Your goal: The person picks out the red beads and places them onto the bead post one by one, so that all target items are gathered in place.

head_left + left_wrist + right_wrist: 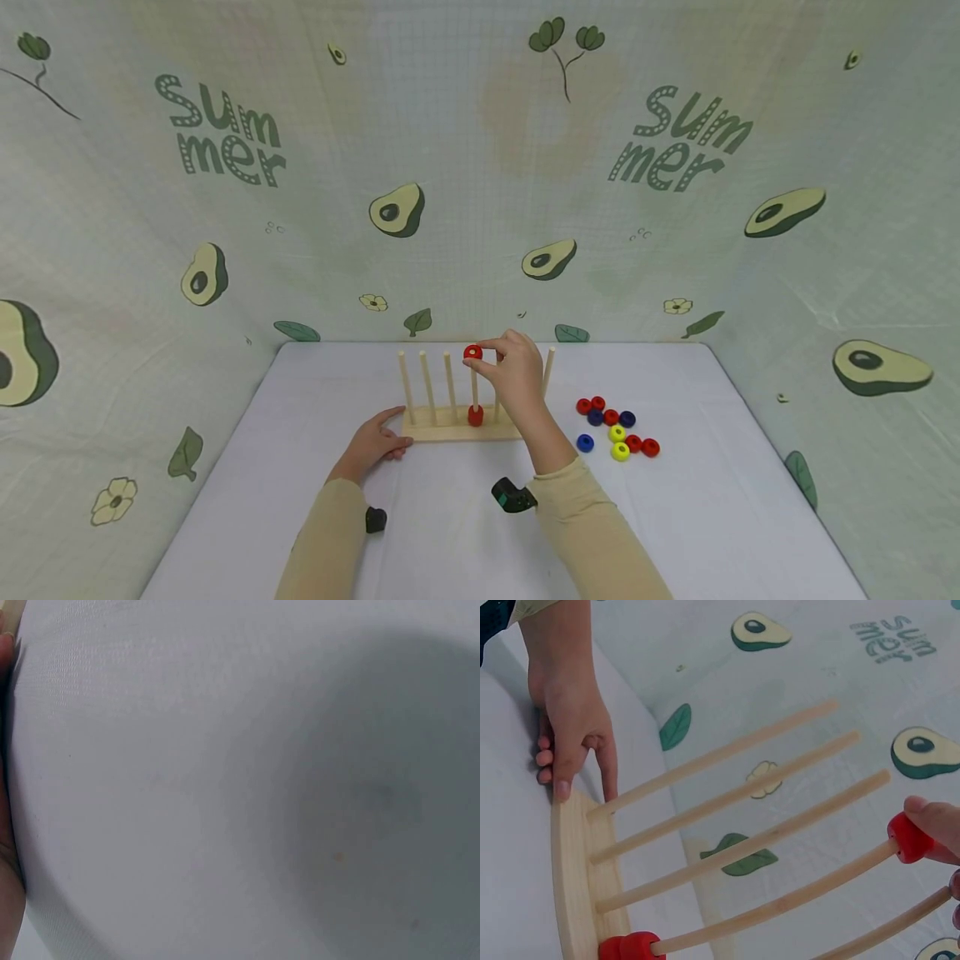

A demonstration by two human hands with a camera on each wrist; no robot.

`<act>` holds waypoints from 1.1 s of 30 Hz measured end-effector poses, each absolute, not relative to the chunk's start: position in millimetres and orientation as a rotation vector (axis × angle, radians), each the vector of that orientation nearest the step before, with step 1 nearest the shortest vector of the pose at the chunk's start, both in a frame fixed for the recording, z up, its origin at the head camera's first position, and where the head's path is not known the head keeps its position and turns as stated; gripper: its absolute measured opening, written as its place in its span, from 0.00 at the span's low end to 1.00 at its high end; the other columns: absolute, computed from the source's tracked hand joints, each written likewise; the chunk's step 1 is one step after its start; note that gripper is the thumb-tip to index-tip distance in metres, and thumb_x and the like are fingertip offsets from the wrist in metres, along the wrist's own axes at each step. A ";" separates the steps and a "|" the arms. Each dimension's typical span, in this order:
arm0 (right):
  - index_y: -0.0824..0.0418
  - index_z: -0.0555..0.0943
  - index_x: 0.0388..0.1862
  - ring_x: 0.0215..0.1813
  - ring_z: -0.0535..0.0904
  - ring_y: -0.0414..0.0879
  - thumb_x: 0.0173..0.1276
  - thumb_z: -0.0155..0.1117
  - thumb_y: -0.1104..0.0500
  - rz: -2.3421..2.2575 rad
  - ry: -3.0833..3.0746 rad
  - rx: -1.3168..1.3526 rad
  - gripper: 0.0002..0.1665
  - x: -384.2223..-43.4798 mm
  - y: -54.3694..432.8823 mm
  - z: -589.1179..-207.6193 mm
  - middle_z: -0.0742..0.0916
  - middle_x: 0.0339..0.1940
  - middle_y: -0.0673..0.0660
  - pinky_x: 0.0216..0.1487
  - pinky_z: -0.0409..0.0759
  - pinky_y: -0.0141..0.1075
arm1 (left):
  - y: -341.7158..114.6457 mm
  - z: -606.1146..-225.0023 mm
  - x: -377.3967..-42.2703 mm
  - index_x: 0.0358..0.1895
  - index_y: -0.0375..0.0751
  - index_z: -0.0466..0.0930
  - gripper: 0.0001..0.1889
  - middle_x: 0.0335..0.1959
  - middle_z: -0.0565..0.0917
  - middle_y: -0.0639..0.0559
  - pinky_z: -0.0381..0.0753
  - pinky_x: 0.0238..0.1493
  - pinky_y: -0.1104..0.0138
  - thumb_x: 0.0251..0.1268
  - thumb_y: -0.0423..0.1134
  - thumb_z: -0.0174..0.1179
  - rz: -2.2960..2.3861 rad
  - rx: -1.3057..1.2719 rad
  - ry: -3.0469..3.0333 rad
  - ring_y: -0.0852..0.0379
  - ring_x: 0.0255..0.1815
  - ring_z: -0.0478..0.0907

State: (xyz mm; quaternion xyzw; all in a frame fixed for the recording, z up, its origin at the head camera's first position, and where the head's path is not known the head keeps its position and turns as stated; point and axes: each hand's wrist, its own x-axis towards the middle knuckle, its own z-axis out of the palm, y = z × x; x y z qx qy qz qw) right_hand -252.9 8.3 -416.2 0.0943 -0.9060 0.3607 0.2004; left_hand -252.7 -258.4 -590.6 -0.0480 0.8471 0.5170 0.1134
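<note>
A pale wooden peg rack (450, 432) stands on the table with several upright pegs. My right hand (517, 375) pinches a red bead (910, 838) between thumb and finger at the tip of a middle peg (780, 904). Two red beads (634, 946) sit at the foot of that same peg. At the rack's left end, my left hand (372, 443) holds the base, thumb at the front corner and index finger at the back. The right hand partly hides the pegs on the right in the head view.
Loose red, blue and yellow beads (617, 434) lie in a group on the white tabletop (465, 533), right of the rack. Behind the table hangs a printed cloth (465, 150) with avocados and lettering. The left wrist view shows mostly white surface.
</note>
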 end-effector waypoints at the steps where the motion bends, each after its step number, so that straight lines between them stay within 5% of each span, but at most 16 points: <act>1: 0.54 0.90 0.42 0.29 0.65 0.45 0.51 0.79 0.48 1.001 -2.532 0.266 0.20 -253.1 8.3 -416.5 0.70 0.22 0.48 0.31 0.62 0.37 | -258.6 -590.8 -252.8 0.71 0.40 0.66 0.38 0.17 0.81 0.51 0.73 0.23 0.69 0.56 0.33 0.71 1.517 -0.144 2.481 0.60 0.17 0.75; 33: 0.58 0.90 0.41 0.31 0.65 0.45 0.51 0.80 0.48 0.986 -2.519 0.336 0.21 -253.5 11.2 -419.4 0.73 0.24 0.52 0.33 0.64 0.37 | -258.1 -592.8 -255.2 0.71 0.40 0.65 0.38 0.17 0.81 0.51 0.74 0.23 0.69 0.56 0.33 0.71 1.531 -0.146 2.471 0.61 0.17 0.76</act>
